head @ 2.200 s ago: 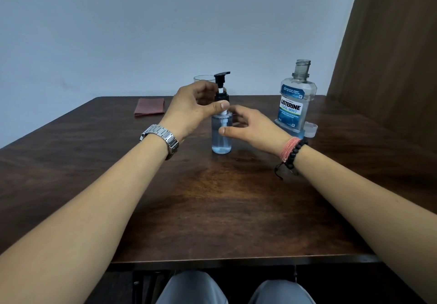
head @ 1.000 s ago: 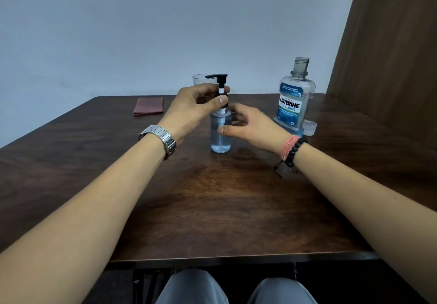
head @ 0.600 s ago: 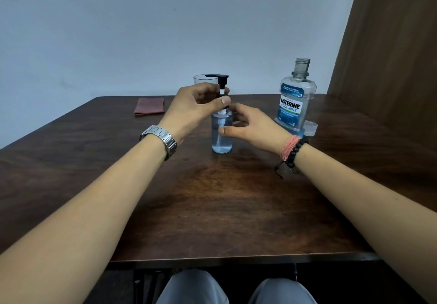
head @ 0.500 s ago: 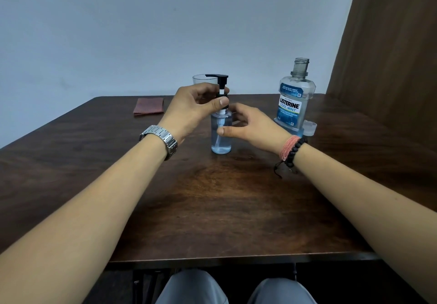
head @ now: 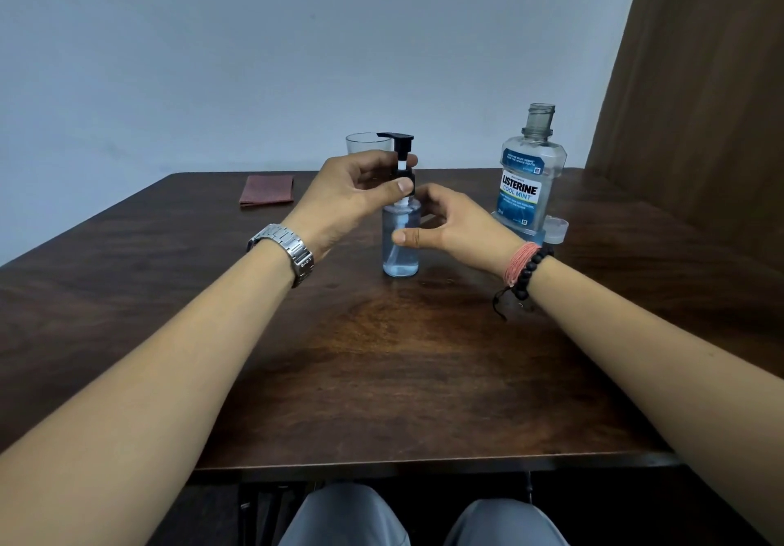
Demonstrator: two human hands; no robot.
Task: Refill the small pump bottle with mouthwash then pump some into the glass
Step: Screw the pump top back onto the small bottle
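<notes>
The pump collar (head: 405, 176) is pinched by the left hand (head: 343, 202); the pump bottle (head: 401, 244) below it is gripped by the right hand (head: 458, 227).

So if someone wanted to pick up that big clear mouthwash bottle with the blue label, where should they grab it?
Probably around the clear mouthwash bottle's wide labelled body, reaching in from the near side. It stands upright with its cap off, so a level grip there should keep it from spilling. The narrow open neck looks harder to steady.

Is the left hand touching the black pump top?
Touching. The head view shows the left hand pinching the pump collar, thumb in front, fingers behind, atop the small pump bottle.
</notes>
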